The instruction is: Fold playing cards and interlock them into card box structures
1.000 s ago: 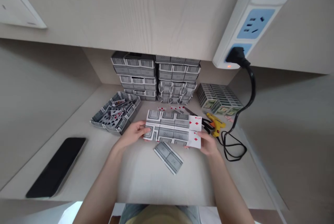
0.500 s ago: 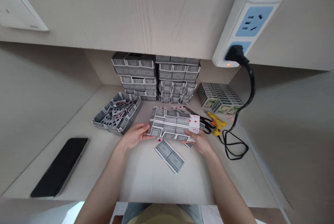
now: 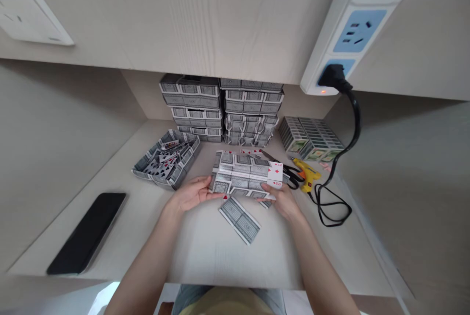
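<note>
A long panel of joined playing cards (image 3: pixel 240 173), mostly grey patterned backs, is held just above the desk between both my hands. My left hand (image 3: pixel 193 192) pinches its left end, thumb on top and fingers beneath. At the right end, where red diamond faces show, my right hand (image 3: pixel 281 198) grips the lower corner the same way. Below the panel, a pair of joined cards (image 3: pixel 240 219) lies face down at a slant on the desk. Another card edge peeks out under the panel near my right hand.
Left stands a card-built tray (image 3: pixel 172 180) with loose cards; a black phone (image 3: pixel 88 231) lies nearer. Behind are stacked card-built boxes (image 3: pixel 251 102) and card packs (image 3: pixel 308 136). To the right lie black scissors (image 3: pixel 293 175) and a yellow glue gun (image 3: pixel 306 173); a power strip (image 3: pixel 332 45) hangs above.
The view has shifted very slightly. Both hands keep the same hold on the card panel, and nothing else has visibly moved.
</note>
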Demonstrator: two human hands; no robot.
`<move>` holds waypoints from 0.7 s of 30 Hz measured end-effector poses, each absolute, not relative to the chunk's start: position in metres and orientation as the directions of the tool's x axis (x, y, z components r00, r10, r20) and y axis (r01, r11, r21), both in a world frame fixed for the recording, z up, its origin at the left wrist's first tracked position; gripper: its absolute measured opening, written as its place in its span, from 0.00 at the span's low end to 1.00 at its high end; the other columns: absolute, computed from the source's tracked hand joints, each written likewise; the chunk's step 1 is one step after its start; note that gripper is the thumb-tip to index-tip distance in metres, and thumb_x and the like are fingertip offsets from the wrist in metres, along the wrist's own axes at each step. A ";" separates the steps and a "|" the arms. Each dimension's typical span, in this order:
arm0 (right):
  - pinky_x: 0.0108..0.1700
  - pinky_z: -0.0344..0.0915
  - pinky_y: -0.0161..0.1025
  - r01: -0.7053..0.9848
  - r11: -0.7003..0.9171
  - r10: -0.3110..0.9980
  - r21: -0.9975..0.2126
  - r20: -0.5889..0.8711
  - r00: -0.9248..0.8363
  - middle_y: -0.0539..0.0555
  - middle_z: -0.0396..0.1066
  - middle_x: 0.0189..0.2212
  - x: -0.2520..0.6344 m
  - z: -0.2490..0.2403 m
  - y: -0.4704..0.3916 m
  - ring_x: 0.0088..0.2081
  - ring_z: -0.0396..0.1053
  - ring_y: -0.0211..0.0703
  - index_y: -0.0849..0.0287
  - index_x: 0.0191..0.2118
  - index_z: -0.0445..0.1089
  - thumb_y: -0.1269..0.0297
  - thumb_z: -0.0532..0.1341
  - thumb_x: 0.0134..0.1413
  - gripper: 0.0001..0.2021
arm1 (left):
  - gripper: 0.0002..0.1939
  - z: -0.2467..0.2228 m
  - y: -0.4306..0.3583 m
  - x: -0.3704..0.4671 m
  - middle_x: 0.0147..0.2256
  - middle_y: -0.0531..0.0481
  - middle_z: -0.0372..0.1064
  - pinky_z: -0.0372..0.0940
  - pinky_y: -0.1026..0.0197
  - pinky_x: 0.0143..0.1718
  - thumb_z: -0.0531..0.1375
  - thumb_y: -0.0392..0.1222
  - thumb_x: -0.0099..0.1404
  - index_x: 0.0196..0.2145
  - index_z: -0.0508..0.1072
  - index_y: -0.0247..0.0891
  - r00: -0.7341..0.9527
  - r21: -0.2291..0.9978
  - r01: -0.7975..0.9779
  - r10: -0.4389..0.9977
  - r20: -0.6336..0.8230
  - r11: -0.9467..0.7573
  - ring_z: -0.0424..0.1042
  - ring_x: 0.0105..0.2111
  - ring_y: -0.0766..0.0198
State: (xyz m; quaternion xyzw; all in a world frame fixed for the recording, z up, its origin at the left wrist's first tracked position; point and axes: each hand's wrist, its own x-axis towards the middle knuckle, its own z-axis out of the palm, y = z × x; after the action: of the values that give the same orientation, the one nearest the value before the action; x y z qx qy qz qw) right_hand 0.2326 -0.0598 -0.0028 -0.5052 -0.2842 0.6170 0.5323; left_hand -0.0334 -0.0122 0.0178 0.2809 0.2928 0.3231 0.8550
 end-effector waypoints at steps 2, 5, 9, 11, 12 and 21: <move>0.30 0.73 0.48 -0.368 -0.262 0.944 -0.892 -0.317 0.096 0.56 0.72 0.40 0.232 -0.003 -0.060 0.39 0.70 0.53 0.60 0.41 0.70 0.63 0.68 0.33 0.22 | 0.12 0.017 -0.013 -0.031 0.44 0.36 0.69 0.58 0.44 0.51 0.57 0.37 0.59 0.40 0.70 0.26 0.614 0.691 -0.360 0.717 -0.331 0.627 0.69 0.44 0.52; 0.29 0.73 0.47 -0.368 -0.249 0.942 -0.896 -0.312 0.120 0.57 0.72 0.40 0.231 -0.005 -0.060 0.38 0.70 0.53 0.60 0.42 0.69 0.63 0.68 0.32 0.24 | 0.12 0.015 -0.013 -0.028 0.43 0.36 0.70 0.60 0.46 0.50 0.58 0.37 0.58 0.38 0.71 0.27 0.600 0.720 -0.318 0.719 -0.351 0.617 0.70 0.42 0.52; 0.28 0.72 0.46 -0.370 -0.247 0.942 -0.896 -0.312 0.126 0.57 0.72 0.39 0.233 -0.008 -0.060 0.36 0.71 0.52 0.60 0.42 0.70 0.63 0.69 0.31 0.24 | 0.10 0.011 -0.011 -0.026 0.41 0.38 0.71 0.61 0.45 0.49 0.58 0.36 0.58 0.37 0.71 0.28 0.589 0.739 -0.315 0.733 -0.340 0.595 0.70 0.41 0.52; 0.26 0.72 0.44 -0.368 -0.245 0.941 -0.897 -0.312 0.135 0.56 0.73 0.38 0.234 -0.009 -0.060 0.35 0.71 0.51 0.60 0.41 0.70 0.63 0.68 0.31 0.24 | 0.10 0.010 -0.010 -0.027 0.40 0.38 0.72 0.61 0.45 0.48 0.58 0.35 0.58 0.36 0.72 0.27 0.586 0.743 -0.320 0.739 -0.332 0.588 0.71 0.41 0.52; 0.25 0.72 0.43 -0.368 -0.240 0.940 -0.898 -0.310 0.143 0.56 0.73 0.38 0.234 -0.010 -0.060 0.35 0.71 0.51 0.60 0.40 0.70 0.64 0.68 0.31 0.23 | 0.09 0.010 -0.010 -0.027 0.39 0.38 0.72 0.62 0.45 0.48 0.58 0.35 0.58 0.36 0.72 0.27 0.584 0.746 -0.318 0.740 -0.332 0.586 0.71 0.40 0.53; 0.23 0.71 0.41 -0.335 -0.216 0.938 -0.917 -0.290 0.190 0.57 0.71 0.41 0.231 -0.008 -0.060 0.35 0.70 0.50 0.59 0.43 0.69 0.63 0.68 0.31 0.26 | 0.08 0.007 -0.007 -0.025 0.34 0.41 0.74 0.69 0.57 0.37 0.61 0.36 0.54 0.32 0.73 0.29 0.450 0.803 -0.254 0.801 -0.395 0.539 0.73 0.32 0.61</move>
State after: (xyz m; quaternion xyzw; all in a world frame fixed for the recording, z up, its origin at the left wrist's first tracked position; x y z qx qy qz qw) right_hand 0.2315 -0.0602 -0.0076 -0.5323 -0.2834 0.5699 0.5582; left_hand -0.0247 -0.0068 0.0073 0.3411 0.4010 0.3379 0.7802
